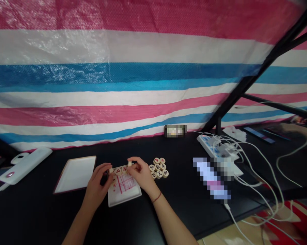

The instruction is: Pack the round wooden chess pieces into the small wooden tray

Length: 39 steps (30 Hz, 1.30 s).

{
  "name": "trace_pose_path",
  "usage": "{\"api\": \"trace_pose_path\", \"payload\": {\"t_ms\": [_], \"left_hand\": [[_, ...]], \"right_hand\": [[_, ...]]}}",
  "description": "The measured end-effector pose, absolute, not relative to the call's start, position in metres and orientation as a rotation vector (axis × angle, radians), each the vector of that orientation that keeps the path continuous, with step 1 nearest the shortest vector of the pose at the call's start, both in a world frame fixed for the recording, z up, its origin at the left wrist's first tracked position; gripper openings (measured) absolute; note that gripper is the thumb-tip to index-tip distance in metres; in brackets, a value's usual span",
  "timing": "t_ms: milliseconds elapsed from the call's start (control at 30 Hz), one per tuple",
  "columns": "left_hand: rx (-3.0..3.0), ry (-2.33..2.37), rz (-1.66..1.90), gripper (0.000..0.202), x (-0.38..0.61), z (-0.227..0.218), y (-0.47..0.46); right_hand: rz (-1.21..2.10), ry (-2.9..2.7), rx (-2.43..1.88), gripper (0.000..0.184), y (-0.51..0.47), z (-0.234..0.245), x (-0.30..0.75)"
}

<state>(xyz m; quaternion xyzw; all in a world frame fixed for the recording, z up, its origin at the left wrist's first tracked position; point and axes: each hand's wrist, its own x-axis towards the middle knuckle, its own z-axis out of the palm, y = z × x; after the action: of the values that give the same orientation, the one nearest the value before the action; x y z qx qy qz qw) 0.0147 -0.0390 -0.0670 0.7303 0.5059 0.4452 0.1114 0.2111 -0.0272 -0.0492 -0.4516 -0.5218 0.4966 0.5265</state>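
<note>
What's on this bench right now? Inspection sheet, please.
surface: black table
job's things: round wooden Chinese chess pieces grouped beside a white board with red lines, more pieces in a row along its far edge
clutter: white tray, white device, pixelated object
grippers: left hand pinches a cream block; right hand pinches another
cables: white cables tangled around a power strip
surroundings: striped tarp, black strut

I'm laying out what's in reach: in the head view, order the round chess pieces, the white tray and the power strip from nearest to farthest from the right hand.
From the right hand:
1. Round wooden chess pieces, just to its right.
2. White tray, left, beyond the left hand.
3. Power strip, far right, toward the back.
</note>
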Motion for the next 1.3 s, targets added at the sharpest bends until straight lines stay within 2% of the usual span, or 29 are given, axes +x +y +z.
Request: {"api": "trace_pose_path", "payload": {"t_ms": [933,1167,1300], "left_hand": [[2.132,1.519,1.218,0.028,0.014,-0.070,-0.041],[2.525,1.419,0.939,0.019,0.024,-0.068,-0.042],[2.635,1.488,0.788,0.020,0.030,-0.066,-0.045]], "right_hand": [[1.153,-1.196,-1.078,0.027,-0.027,-0.046,0.217],[1.160,-1.141,-1.071,0.028,-0.025,-0.052,0.219],[1.161,-1.184,-1.070,0.026,-0.027,-0.050,0.216]]}}
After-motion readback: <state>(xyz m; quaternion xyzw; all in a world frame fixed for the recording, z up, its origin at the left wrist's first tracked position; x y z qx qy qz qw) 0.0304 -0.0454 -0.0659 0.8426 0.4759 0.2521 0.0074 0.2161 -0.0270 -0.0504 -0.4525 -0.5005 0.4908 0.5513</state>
